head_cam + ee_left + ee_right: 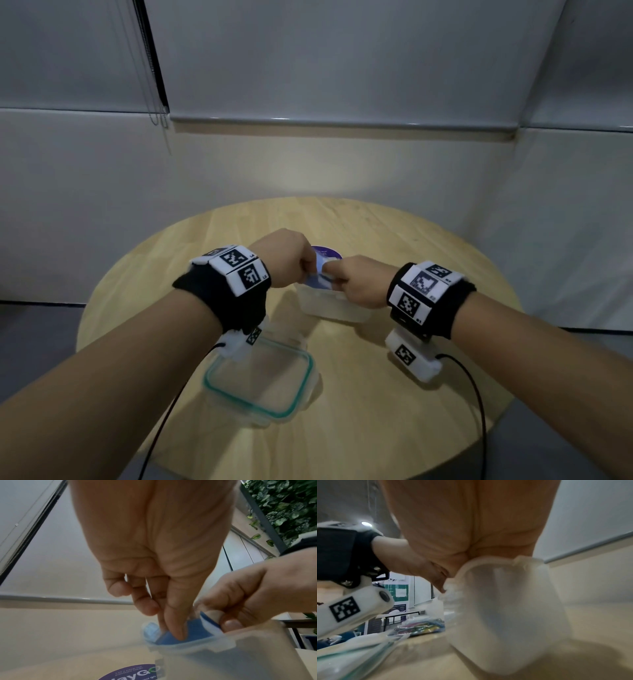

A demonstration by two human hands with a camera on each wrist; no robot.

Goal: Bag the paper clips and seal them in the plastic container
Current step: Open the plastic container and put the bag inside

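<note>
A translucent plastic container (335, 310) stands open at the middle of the round wooden table (411, 240). Over its far rim both hands meet on a blue and white packet (320, 275); what it is, I cannot tell. In the left wrist view my left hand (171, 631) pinches the blue part (197, 630) down inside the container's corner (223, 641). My right hand (221, 620) pinches the packet's white-edged end. A clear bag of coloured paper clips (421, 627) lies on the table left of the container (505, 608).
The container's clear lid (260, 377) with a green seal lies flat near the table's front left, under my left wrist. A round purple sticker (327, 253) is on the table behind the hands. Black cables trail from both wrists over the front edge.
</note>
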